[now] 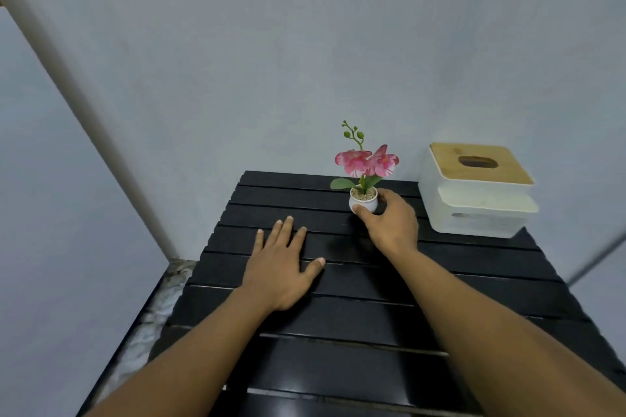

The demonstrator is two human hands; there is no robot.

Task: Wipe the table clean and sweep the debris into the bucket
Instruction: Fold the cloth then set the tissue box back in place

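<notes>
Pale grey-blue painted walls (305,44) behind and on both sides, with an off-white strip (84,112) slanting down the left corner to a patch of speckled stone floor (159,308). Below, against the back wall: black slatted surface (338,366), slats running left to right with thin gaps between, glossy toward the lower edge of view. At the far right corner of the surface: white rectangular tissue box (474,210) with a light wooden lid (515,169), oval slot in the lid, upright, close to the back wall. Left of the box, near the far edge: small round white pot (363,203) with pebbly fill, upright, carrying a pink orchid (367,162) with green leaves and a stem of green buds. Both hands bare, forearms laid in over the surface from the lower edge. Left hand (283,267): palm down, flat on the slats, fingers straight and slightly spread, thumb out to the right, holding nothing. Right hand (389,223): wrapped around the pot from its right side, thumb across the front, fingers curled behind. Pot base touching the surface or just off it: cannot tell. Pot and tissue box apart, right hand partly between them.
</notes>
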